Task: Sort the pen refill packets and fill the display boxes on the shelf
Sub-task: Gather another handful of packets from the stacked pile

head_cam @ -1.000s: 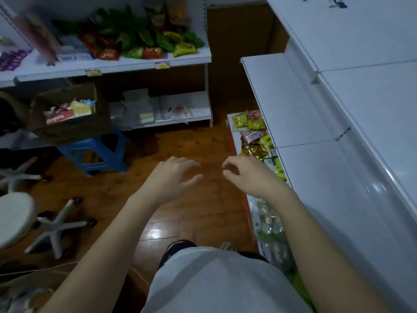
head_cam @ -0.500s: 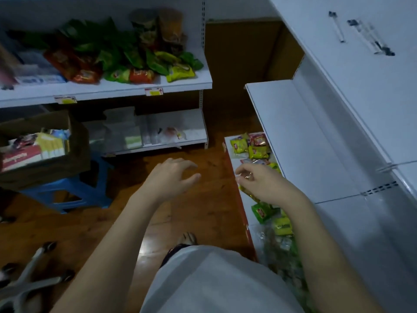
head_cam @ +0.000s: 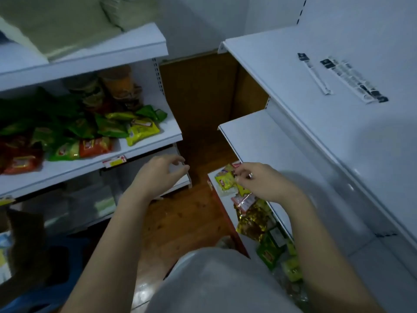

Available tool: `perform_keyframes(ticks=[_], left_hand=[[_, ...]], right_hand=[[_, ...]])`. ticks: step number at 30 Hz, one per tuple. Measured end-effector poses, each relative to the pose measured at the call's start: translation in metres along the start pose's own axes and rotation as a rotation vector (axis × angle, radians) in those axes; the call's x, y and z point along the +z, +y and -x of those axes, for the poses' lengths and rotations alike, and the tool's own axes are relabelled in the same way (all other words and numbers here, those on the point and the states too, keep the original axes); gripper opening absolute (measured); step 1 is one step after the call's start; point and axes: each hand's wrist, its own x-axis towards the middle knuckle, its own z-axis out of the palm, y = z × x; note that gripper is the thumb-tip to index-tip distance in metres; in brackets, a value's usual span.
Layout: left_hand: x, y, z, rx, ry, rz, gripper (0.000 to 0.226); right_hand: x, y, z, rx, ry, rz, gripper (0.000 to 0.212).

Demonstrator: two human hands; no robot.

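White shelving stands on both sides of a narrow aisle with a wooden floor (head_cam: 180, 218). On the right, the top shelf (head_cam: 282, 71) carries the refill packets (head_cam: 352, 80), two or three long thin ones lying flat near its back, well apart from both hands; they are too blurred to count for certain. Below it sits a bare middle shelf (head_cam: 270, 150), and under that a bottom shelf (head_cam: 228, 199) strewn with yellow, green and gold snack packs (head_cam: 250, 220). On the left, a shelf (head_cam: 144, 145) holds a heap of green, red and yellow snack bags (head_cam: 97, 132), with pale stacked goods (head_cam: 67, 21) on the level above.

A person in a pale top stands in the aisle with both arms stretched forward. Their left hand (head_cam: 158, 175) hangs in the air with fingers loosely curled, gripping nothing. Their right hand (head_cam: 261, 181) hovers over the snack packs at the middle shelf's front edge, its fingertips drawn together; whether they pinch anything I cannot tell.
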Motion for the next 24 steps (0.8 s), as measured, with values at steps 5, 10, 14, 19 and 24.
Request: perform_keyframes(ticks=[5,10,14,19,24], left_hand=[[-0.06,0.046,-0.105,0.165,0.141,-0.006,0.041],[-0.093,0.121,-0.206,0.441,0.293,0.035,0.029],[-0.09,0.183,-0.286,0.642,0.248,0.135,0.023],[-0.053,0.249,-0.365,0.973,0.099,0.058,0.022],[-0.012,0.322,-0.399,1.29,-0.049,0.121,0.024]], right_hand=[[-0.082,-0.024,-0.049,-0.1,0.206,-0.046,0.021],[-0.162,-0.027,-0.068,-0.117,0.622,-0.142,0.01],[-0.216,0.01,-0.093,0.037,0.959,-0.129,0.01],[-0.24,0.074,-0.094,0.356,1.117,-0.093,0.01],[-0.24,0.103,-0.088,0.605,1.066,0.041,0.029]])
